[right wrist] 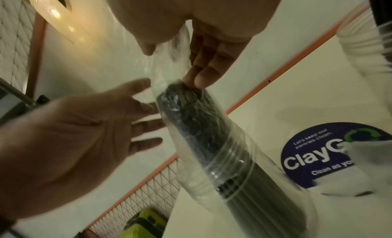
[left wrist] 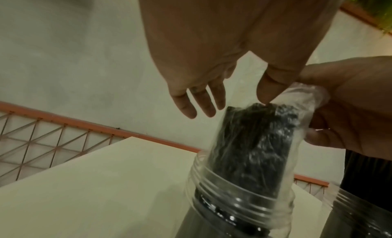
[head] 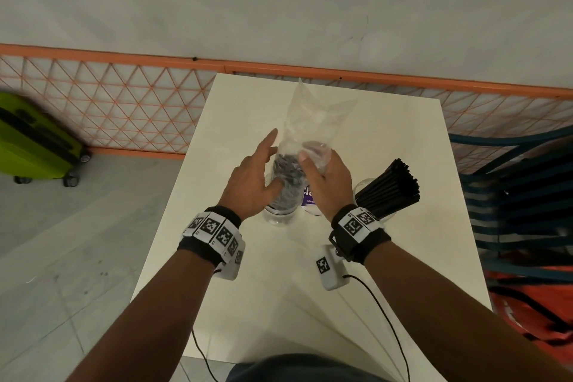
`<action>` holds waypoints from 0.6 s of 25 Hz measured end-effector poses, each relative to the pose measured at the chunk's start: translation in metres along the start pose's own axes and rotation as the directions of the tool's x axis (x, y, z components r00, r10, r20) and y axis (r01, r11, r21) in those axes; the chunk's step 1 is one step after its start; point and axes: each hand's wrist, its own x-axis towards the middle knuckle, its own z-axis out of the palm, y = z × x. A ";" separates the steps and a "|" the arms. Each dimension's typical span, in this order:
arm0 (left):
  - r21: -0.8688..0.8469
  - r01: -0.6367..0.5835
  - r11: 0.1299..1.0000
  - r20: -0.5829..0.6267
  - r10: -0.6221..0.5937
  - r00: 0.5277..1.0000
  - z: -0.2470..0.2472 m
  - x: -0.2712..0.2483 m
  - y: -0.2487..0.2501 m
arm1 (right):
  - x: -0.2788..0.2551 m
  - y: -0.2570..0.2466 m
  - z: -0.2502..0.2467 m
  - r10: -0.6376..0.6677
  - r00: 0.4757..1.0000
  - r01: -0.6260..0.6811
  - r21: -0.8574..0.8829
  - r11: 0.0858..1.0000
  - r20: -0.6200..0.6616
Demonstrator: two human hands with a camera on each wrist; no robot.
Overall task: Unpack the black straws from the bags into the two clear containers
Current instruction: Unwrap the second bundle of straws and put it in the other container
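Note:
A clear plastic bag (head: 313, 115) of black straws (head: 286, 174) stands upright with its lower end inside a clear container (head: 279, 217) on the white table (head: 248, 288). My right hand (head: 325, 177) pinches the bag film just above the straw tops, thumb and fingers (right wrist: 203, 65) on opposite sides. My left hand (head: 257, 170) is beside the bag with its fingers (left wrist: 199, 97) straight and spread and its thumb near the straw tops. To the right, a second clear container (head: 361, 186) holds a fanned bunch of loose black straws (head: 390, 189).
A purple round sticker (right wrist: 314, 154) lies on the table between the containers. An orange mesh fence (head: 124, 102) runs behind the table, with a green suitcase (head: 34, 139) at the left. A blue slatted chair (head: 511, 195) stands close at the right.

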 end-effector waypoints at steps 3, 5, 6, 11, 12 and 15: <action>-0.079 0.087 0.993 0.046 -0.083 0.995 0.003 -0.001 -0.005 | 0.007 -0.008 -0.008 0.024 0.997 -0.017 0.079 0.997 -0.078; -0.011 0.115 0.993 0.075 -0.114 0.991 0.008 -0.003 -0.006 | 0.010 -0.013 -0.015 0.088 0.990 -0.068 0.181 0.981 -0.108; 0.016 0.131 0.991 0.082 -0.132 0.988 0.011 -0.003 -0.006 | 0.010 -0.017 -0.019 0.109 0.986 -0.082 0.211 0.974 -0.122; 0.047 0.142 0.989 0.088 -0.146 0.985 0.021 -0.005 -0.012 | 0.014 -0.047 -0.051 0.163 0.953 -0.020 0.484 0.875 -0.255; 0.051 0.138 0.989 0.089 -0.142 0.986 0.023 -0.006 -0.012 | 0.015 -0.057 -0.062 0.159 0.943 0.021 0.531 0.847 -0.292; 0.017 0.162 0.987 0.065 -0.163 0.984 0.025 -0.008 -0.014 | 0.004 -0.079 -0.106 0.137 0.900 0.144 0.579 0.802 -0.414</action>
